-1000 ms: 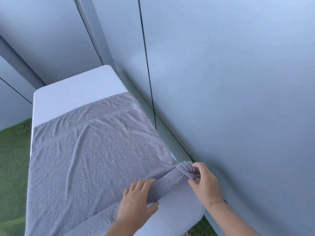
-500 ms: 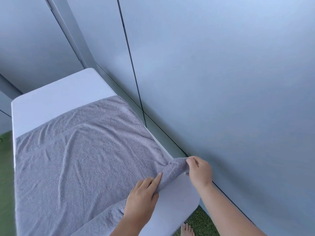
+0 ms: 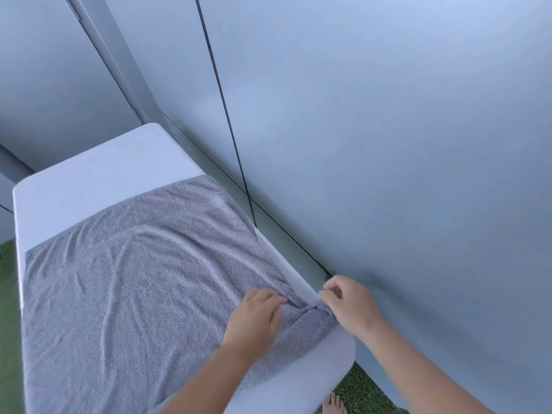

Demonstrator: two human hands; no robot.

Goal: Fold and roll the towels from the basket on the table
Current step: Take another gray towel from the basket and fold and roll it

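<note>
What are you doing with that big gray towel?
A person is working on a gray towel spread over a white table next to a gray wall. Both hands are at the towel's near right corner: the left hand grips the turned-over cloth and the right hand pinches the corner's edge. Only that corner is folded over; the rest lies flat with some wrinkles. No basket is in view.
</note>
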